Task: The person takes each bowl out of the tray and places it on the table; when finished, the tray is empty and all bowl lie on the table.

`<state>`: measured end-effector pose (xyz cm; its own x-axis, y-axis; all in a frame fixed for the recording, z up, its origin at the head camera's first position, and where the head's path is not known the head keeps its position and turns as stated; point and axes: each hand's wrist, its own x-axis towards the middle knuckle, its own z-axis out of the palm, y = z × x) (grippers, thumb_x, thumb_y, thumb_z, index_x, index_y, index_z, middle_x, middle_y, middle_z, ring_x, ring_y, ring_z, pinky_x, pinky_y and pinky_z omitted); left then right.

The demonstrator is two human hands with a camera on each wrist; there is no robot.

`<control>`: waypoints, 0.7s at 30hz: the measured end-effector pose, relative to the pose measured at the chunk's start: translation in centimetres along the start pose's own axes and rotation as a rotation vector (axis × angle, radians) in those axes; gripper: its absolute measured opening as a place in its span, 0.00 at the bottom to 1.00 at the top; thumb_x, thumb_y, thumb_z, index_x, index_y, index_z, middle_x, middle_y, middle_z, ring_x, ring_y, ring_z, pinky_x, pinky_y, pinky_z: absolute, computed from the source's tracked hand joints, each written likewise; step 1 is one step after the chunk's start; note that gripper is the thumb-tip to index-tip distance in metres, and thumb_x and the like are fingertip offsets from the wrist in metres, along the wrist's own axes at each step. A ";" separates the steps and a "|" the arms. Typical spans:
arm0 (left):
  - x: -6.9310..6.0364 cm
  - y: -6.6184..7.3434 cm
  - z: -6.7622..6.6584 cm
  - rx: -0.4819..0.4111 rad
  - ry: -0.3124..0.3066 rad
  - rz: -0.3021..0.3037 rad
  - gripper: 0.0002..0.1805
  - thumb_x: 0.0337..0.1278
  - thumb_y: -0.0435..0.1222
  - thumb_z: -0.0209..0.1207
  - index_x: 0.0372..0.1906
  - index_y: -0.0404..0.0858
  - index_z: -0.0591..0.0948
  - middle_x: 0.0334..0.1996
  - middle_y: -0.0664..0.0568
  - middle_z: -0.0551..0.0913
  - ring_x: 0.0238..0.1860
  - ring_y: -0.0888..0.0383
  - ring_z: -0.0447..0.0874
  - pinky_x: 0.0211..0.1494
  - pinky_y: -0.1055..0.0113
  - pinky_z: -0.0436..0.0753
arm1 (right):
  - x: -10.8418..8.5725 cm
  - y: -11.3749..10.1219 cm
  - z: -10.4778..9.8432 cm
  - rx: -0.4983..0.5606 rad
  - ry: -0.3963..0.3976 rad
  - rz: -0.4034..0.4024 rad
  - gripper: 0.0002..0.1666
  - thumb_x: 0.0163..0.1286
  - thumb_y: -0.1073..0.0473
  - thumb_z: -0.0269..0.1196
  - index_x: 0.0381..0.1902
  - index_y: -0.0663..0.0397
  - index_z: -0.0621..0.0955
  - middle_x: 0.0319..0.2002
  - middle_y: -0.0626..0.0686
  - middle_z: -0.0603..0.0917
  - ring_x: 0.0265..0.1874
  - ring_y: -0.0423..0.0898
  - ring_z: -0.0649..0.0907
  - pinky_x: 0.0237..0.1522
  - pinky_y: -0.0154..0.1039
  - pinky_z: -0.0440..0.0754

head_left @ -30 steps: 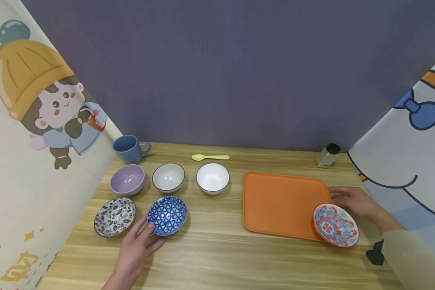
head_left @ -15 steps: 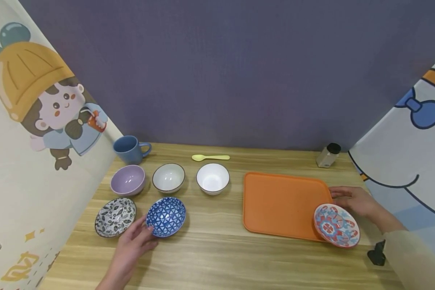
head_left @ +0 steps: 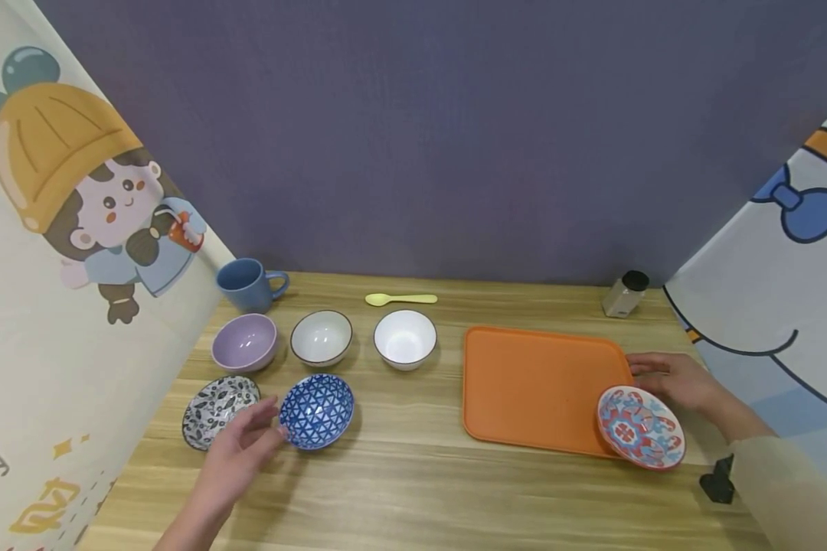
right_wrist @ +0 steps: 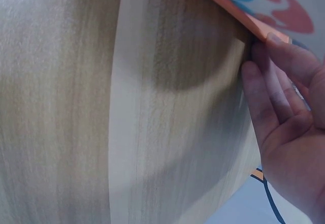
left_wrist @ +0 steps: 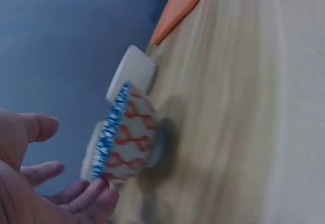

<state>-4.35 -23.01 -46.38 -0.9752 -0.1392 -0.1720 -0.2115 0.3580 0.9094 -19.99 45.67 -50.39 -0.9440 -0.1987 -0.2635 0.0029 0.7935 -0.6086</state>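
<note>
The blue-and-white patterned bowl (head_left: 317, 412) stands on the table, and red marks show on its outer side in the left wrist view. Just left of it is my left hand (head_left: 240, 451), thumb and fingers spread apart and holding nothing. Those fingertips are close to the bowl's rim; contact is unclear. At the orange tray's (head_left: 537, 390) right edge, my right hand (head_left: 678, 383) pinches the rim, thumb on top and fingers below in the right wrist view. A red-and-blue patterned bowl (head_left: 639, 427) sits over the tray's front right corner, overhanging it.
Left on the table are a black-and-white leaf-patterned bowl (head_left: 214, 409), a purple bowl (head_left: 244, 343) and a blue mug (head_left: 244, 285). Two white bowls, one grey-white (head_left: 321, 338) and one brighter (head_left: 404, 339), lie nearer the middle. A yellow spoon (head_left: 401, 299) and black-capped jar (head_left: 625, 294) stand behind.
My left hand has let go of the blue-and-white bowl and drawn back to the left, partly covering the leaf-patterned bowl. The right hand, tray and red-and-blue bowl look unchanged.
</note>
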 end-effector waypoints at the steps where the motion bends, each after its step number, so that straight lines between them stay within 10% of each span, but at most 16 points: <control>1: 0.0 0.5 -0.2 0.036 0.004 0.019 0.32 0.70 0.38 0.63 0.75 0.36 0.68 0.68 0.34 0.74 0.63 0.41 0.80 0.52 0.73 0.86 | 0.0 0.0 0.0 0.005 -0.004 0.004 0.38 0.72 0.50 0.67 0.71 0.65 0.73 0.59 0.68 0.83 0.59 0.68 0.80 0.44 0.35 0.84; 9: 1.6 5.1 0.0 0.100 -0.084 0.168 0.28 0.72 0.42 0.61 0.72 0.38 0.71 0.68 0.41 0.75 0.63 0.42 0.80 0.59 0.57 0.87 | 0.1 -0.3 0.0 -0.059 0.008 -0.001 0.36 0.72 0.49 0.66 0.71 0.65 0.73 0.58 0.66 0.85 0.59 0.69 0.80 0.49 0.46 0.85; 21: 5.9 11.9 7.5 0.041 -0.416 0.243 0.31 0.68 0.39 0.64 0.73 0.40 0.71 0.63 0.41 0.79 0.55 0.47 0.85 0.59 0.54 0.87 | 0.0 -0.7 0.0 -0.048 -0.004 0.034 0.36 0.73 0.50 0.66 0.71 0.66 0.73 0.59 0.67 0.83 0.60 0.69 0.79 0.52 0.56 0.87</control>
<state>-13.14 -12.65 -39.39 -0.9382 0.3312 -0.1005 0.0320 0.3721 0.9277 -19.95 45.15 -49.92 -0.9423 -0.1734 -0.2865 0.0190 0.8265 -0.5626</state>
